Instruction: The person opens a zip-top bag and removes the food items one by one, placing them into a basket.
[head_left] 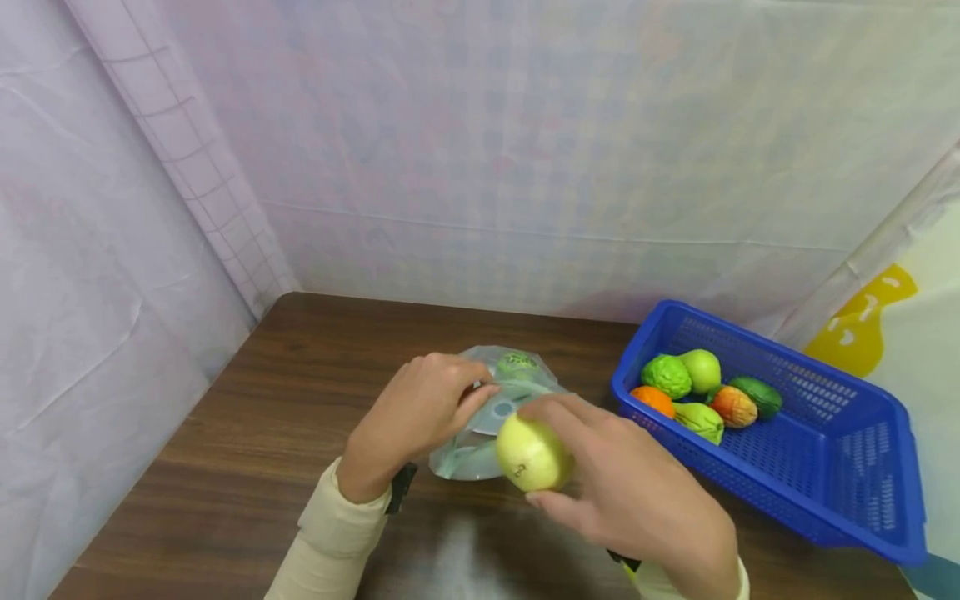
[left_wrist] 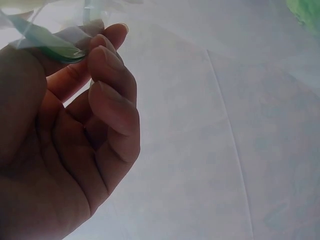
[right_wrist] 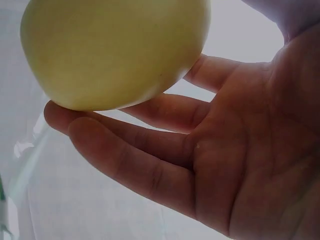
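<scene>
A clear plastic bag (head_left: 463,461) with green markings lies on the table between my hands. My left hand (head_left: 422,402) pinches its edge between thumb and fingers; the left wrist view shows the film at the fingertips of that hand (left_wrist: 95,115). At the bag's far end is a green patch (head_left: 517,363); whether it is print or something inside, I cannot tell. In my right hand (head_left: 622,475) is a round yellow fruit (head_left: 531,454), held in front of the bag, its small dark end mark facing me. The right wrist view shows fingers curved under the fruit (right_wrist: 115,50).
To the right stands a blue plastic basket (head_left: 825,442) with perforated sides. Several fruits are grouped at its left end, among them a bumpy green one (head_left: 666,377), an orange (head_left: 652,401) and a green pear (head_left: 702,370). White cloth (head_left: 525,167) hangs behind the brown table (head_left: 225,467).
</scene>
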